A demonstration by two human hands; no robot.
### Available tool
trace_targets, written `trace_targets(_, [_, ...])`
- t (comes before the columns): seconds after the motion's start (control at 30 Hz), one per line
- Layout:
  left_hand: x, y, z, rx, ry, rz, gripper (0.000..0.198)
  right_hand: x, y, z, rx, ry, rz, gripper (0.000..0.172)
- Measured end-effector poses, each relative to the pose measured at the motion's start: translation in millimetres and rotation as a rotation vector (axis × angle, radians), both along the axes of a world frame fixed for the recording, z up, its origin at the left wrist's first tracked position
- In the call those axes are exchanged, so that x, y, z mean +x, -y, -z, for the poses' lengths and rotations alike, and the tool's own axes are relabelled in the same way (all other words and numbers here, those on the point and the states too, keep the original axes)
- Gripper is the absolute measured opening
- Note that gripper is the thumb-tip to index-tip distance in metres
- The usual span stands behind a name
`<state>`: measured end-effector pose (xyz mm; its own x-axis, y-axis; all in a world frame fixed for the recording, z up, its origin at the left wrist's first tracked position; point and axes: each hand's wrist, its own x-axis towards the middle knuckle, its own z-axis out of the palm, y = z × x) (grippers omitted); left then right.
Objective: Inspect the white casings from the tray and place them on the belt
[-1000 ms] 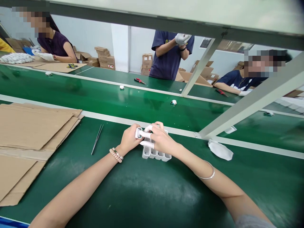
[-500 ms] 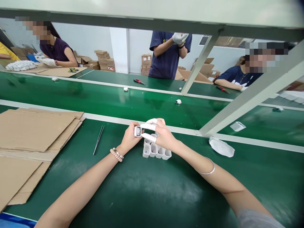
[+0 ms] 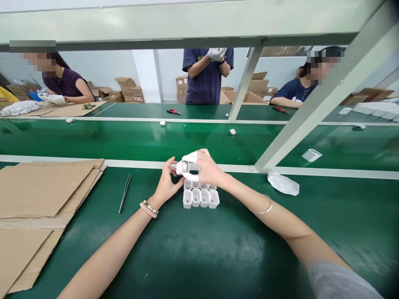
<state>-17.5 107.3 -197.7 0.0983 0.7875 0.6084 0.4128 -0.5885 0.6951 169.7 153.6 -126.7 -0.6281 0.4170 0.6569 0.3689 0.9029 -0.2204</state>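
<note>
A small white plastic housing (image 3: 180, 167) with an open end is held up above the table. My right hand (image 3: 209, 168), white covers on its fingertips, grips it between thumb and fingers. My left hand (image 3: 166, 182) is at the housing's left side, thumb and fingers spread apart; whether a fingertip still touches it I cannot tell. Just below my hands stand several white open-topped housings (image 3: 196, 198) in close rows, the back ones partly hidden by my right hand. Tweezers (image 3: 125, 193) lie left of my left hand.
Stacked cardboard sheets (image 3: 40, 191) cover the table's left side. A white cloth-like piece (image 3: 283, 184) lies at right, beside a slanted metal post (image 3: 289, 118). On the green belt (image 3: 131, 141) are a white housing (image 3: 311, 155) and small parts. Co-workers sit and stand beyond.
My left hand has loosened from the housing, its fingers spreading. My right hand has closed in around the housing. The view has shifted slightly, and the small parts remain on the belt.
</note>
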Motion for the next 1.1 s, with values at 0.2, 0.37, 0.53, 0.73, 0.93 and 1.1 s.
trace_targets(0.2, [-5,-3,1.3,-0.081,-0.022,-0.118,0.06,46,-73,3.1,-0.16,0.023,0.319,0.025])
trace_targets(0.37, [-7,-3,3.8,-0.124,-0.066,-0.139,0.056,65,-109,42.5,-0.265,0.182,0.421,0.024])
trace_targets(0.53, [-7,-4,4.8,-0.142,-0.076,-0.16,0.05,58,-103,63.1,-0.11,0.039,0.396,0.049])
trace_targets(0.73, [-8,-6,5.2,-0.184,-0.078,-0.207,0.037,51,-97,68.0,0.121,-0.048,0.196,0.028])
trace_targets(0.93, [-5,0,-2.2,-0.296,-0.148,-0.222,0.021,52,-98,73.5,0.069,-0.048,0.224,0.029])
trace_targets(1.1, [-3,2,-5.7,-0.316,-0.185,-0.238,0.017,53,-98,76.0,-0.008,0.074,0.26,0.032])
